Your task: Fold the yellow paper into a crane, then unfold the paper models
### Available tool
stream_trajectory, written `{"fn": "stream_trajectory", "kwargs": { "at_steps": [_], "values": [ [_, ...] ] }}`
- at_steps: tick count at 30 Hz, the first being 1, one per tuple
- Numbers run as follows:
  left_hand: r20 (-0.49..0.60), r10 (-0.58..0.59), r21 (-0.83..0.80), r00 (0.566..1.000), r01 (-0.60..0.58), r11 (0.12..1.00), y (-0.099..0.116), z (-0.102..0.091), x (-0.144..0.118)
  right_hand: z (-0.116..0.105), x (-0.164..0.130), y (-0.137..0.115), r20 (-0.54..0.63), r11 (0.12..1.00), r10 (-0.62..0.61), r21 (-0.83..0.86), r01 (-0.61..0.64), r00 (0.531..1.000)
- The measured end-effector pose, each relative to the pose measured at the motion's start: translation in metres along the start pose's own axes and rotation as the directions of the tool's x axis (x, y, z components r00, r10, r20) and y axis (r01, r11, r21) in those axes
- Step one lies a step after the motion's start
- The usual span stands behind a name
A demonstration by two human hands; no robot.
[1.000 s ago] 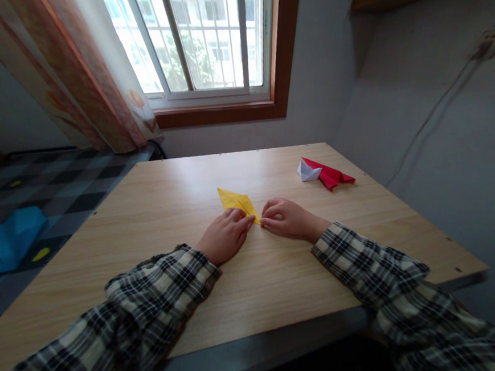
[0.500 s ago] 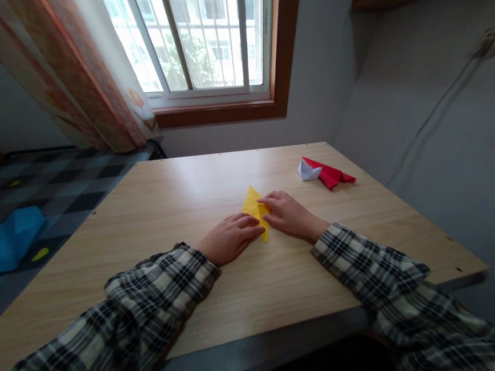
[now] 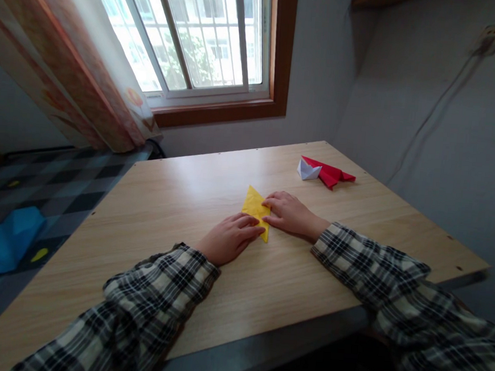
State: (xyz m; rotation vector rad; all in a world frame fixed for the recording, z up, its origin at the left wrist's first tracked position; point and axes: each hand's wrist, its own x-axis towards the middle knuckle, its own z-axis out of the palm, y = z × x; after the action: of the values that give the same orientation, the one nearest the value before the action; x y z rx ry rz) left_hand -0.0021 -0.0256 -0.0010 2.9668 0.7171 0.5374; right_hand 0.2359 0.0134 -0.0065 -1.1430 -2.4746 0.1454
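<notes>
A yellow folded paper (image 3: 252, 202), roughly diamond-shaped, lies flat on the wooden table. Fingers of my left hand (image 3: 230, 238) press its lower left part down and cover some of it. At its right edge, my right hand (image 3: 291, 213) grips the paper between thumb and fingers. The paper's upper tip and lower tip both show. What lies under my fingertips is hidden.
Toward the far right of the table (image 3: 179, 186) sit a small white paper boat (image 3: 309, 169) and a red folded paper (image 3: 329, 173), touching or nearly so. Left of the table, a blue folded paper (image 3: 7, 241) rests on a checked cloth (image 3: 88, 187).
My right fingers have drawn back slightly to the right, from the middle of the yellow paper to its right edge. My left hand stays in place.
</notes>
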Motion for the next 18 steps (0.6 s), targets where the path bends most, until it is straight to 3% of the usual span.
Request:
{"fn": "stream_trajectory", "kwargs": {
  "at_steps": [11, 18],
  "values": [
    [-0.006, 0.000, 0.006, 1.000, 0.001, 1.000, 0.0013, -0.0008, 0.0008, -0.0005, 0.0008, -0.0032, -0.066, 0.998, 0.021, 0.067, -0.016, 0.998],
    [-0.007, 0.005, 0.004, 1.000, -0.005, 1.000, 0.0011, -0.0007, 0.0006, -0.0036, 0.0015, -0.0057, -0.072, 0.996, -0.037, 0.074, 0.042, 0.997]
  ]
}}
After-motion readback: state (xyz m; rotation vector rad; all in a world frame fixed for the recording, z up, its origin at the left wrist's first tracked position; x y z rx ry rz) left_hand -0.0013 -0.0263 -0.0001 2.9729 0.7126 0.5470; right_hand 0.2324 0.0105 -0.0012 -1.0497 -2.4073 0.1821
